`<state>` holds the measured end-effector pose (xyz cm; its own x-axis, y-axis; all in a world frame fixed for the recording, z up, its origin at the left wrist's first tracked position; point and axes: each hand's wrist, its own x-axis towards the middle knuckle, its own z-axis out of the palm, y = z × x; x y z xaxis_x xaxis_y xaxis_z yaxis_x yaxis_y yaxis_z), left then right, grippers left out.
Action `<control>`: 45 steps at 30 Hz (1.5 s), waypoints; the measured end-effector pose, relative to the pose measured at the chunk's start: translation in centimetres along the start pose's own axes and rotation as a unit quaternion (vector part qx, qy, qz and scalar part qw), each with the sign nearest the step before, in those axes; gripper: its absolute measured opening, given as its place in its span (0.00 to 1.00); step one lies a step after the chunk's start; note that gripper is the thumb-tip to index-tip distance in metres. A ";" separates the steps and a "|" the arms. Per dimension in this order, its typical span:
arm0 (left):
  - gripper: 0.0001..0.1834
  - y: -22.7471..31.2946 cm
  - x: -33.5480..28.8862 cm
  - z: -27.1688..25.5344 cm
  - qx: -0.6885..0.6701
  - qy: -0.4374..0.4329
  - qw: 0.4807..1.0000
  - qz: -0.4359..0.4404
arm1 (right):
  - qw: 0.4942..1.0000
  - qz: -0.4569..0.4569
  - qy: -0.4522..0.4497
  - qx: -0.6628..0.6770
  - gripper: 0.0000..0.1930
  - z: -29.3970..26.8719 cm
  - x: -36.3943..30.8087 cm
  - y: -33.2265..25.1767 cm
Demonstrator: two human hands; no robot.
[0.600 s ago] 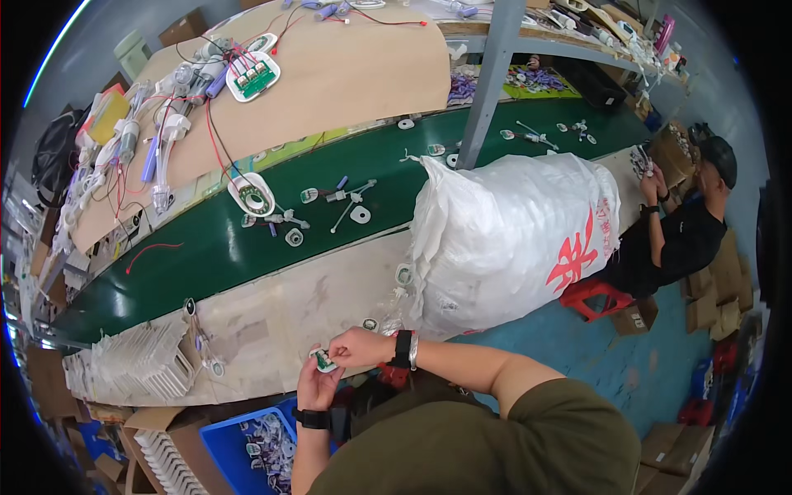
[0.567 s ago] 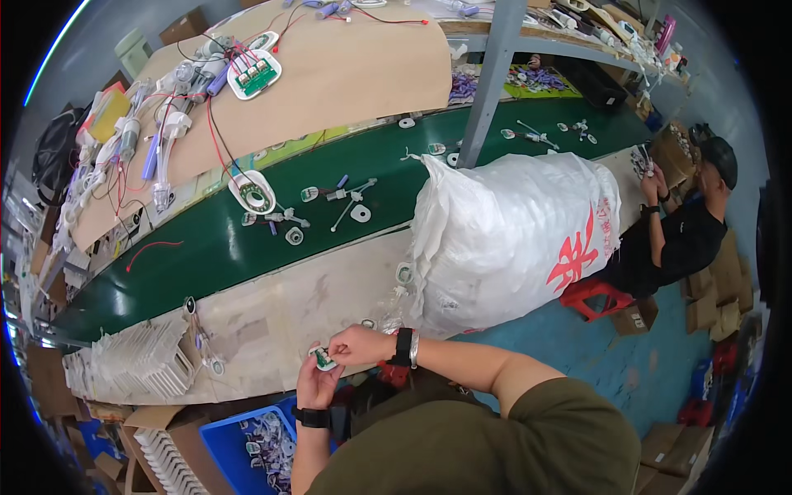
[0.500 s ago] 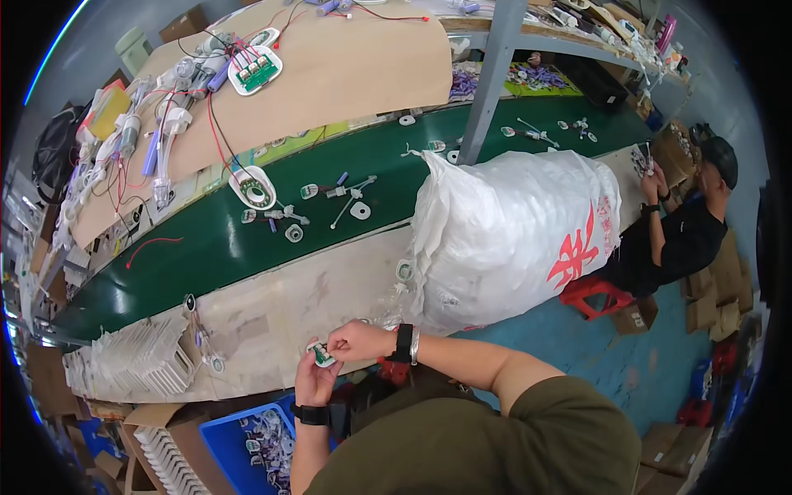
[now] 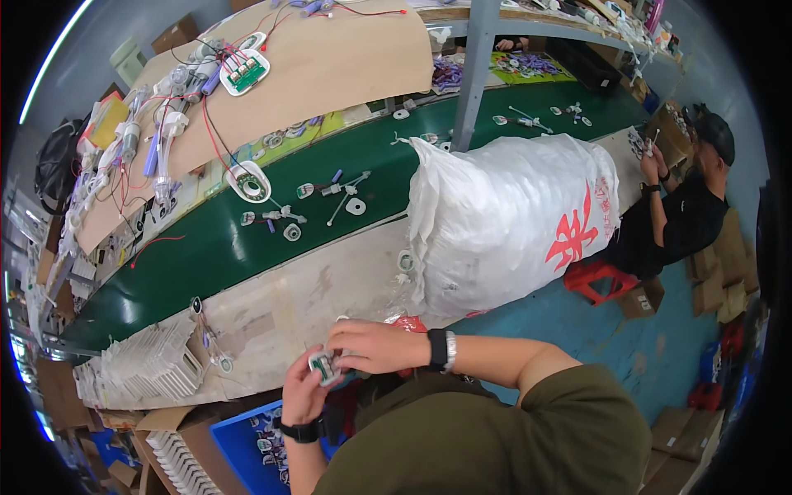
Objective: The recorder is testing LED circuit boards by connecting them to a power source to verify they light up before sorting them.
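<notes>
Stack of white trays [image 4: 153, 363] at lower left on the pale worktop [image 4: 289, 305], left hand [image 4: 301, 396] and right hand [image 4: 371, 345] at lower centre, fingers of both closed on a small white part [image 4: 322, 365], big white sack [image 4: 511, 219] at centre right

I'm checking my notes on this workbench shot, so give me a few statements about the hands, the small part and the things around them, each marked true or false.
1. Both hands hold the small white part between them. True: left hand below, right hand above.
2. The conveyor belt is red. False: it is green.
3. A large white sack stands right of the hands. True.
4. The right hand's wrist is bare. False: it wears a dark wristband.
5. The blue bin sits on the belt. False: it is below the bench edge, near the left hand.
</notes>
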<state>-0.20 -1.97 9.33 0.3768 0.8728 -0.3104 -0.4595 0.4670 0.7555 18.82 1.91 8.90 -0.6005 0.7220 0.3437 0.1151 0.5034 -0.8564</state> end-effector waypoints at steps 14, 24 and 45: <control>0.28 2.6 2.1 4.5 0.071 -0.294 0.944 -0.129 | 0.941 0.254 -0.074 0.211 0.09 -4.9 -7.9 -7.5; 0.16 -2.2 1.5 1.3 0.073 -0.186 0.951 -0.237 | 0.855 0.246 0.437 0.127 0.10 -16.3 -17.4 -19.9; 0.10 -26.7 0.4 -9.0 0.513 0.196 0.826 -0.132 | 0.892 0.224 0.392 0.032 0.11 -51.7 -23.5 -6.9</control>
<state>4.96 -12.84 -16.14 -0.0258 0.8328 -0.5529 0.5946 0.4574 0.6612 73.04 6.01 26.69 0.2341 0.9666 0.1043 0.1434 0.0718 -0.9871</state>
